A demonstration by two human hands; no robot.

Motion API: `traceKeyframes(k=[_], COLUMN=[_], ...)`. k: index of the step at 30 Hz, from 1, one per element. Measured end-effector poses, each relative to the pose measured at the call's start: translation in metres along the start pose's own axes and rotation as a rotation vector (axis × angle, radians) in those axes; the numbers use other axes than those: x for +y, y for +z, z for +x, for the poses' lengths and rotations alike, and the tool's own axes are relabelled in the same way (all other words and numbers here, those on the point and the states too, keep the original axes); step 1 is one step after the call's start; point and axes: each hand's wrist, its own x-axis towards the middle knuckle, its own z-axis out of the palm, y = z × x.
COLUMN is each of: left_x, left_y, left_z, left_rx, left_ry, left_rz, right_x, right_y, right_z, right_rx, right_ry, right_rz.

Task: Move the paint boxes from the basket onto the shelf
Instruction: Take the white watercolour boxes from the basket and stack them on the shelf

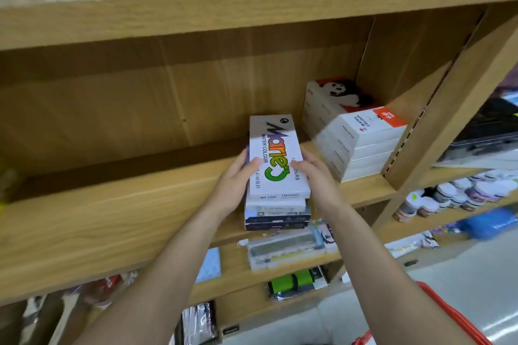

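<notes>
both hands are gripping a stack of paint boxes (pixel 276 176) sitting at the front edge of the wooden shelf (pixel 112 221), left hand (pixel 234 185) fingers and right hand (pixel 318 179) fingers clasping its sides, beside a white box pile (pixel 356 145).

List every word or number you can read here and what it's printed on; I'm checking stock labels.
"Marie's", "WATER COLOUR": lid of the top paint box, gripped by the left hand and right hand.
"NO 1336", "12colours" (digits uncertain): front end of that box.
"WATER COLOUR": top of the white and red box on the right stack.
Chinese characters on the lid, the boxes below and all other packaging: too small or blurred to read.
</notes>
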Motion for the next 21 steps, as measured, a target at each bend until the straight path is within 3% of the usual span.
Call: traceKeyframes(k=[3,8,11,14,21], left_x=[-0.002,-0.034,-0.033,-0.031,-0.031], left_y=[-0.009,-0.011,-0.004,0.005,0.040], left_z=[-0.025,-0.070,-0.070,-0.064,-0.018], left_rx=[0.028,-0.110,-0.071,-0.033,-0.029], left_ry=[0.037,0.085,0.135,0.196,0.214], left_rz=[0.086,0.338,0.438,0.535,0.555], right_x=[0.016,0.061,0.065,0.059,0.062], right_y=[-0.010,-0.022,-0.026,-0.030,-0.043], right_z=[-0.030,-0.078,-0.071,-0.063,-0.042], right_rx=[0.102,-0.055,-0.009,0.053,0.479], right_ry=[-0.070,-0.318,-0.416,-0.447,-0.358], right_rz=[-0.033,-0.358,-0.580,-0.628,-0.650])
